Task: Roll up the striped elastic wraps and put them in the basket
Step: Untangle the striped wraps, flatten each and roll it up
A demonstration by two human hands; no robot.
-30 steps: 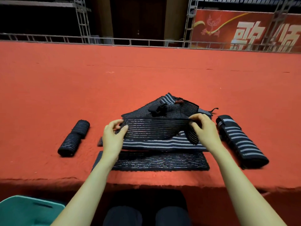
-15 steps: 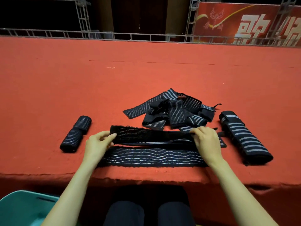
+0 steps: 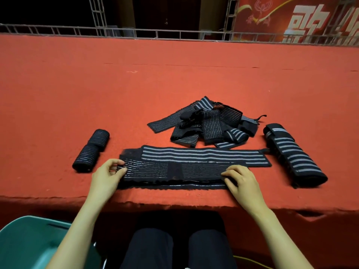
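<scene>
The left hand (image 3: 107, 176) is pinching the left end of the thin wrap (image 3: 174, 171); the right hand (image 3: 241, 180) is gripping its right end, fingers curled over it. The thin wrap is lying flat along the table's (image 3: 77, 94) front edge, overlapping a wide-striped wrap (image 3: 204, 154). The basket (image 3: 29, 243) is sitting below the table, left

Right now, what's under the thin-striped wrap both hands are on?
A second wrap: only its near edge shows. The wide-striped wrap behind seems partly overlapped too. The rest is covered.
</scene>
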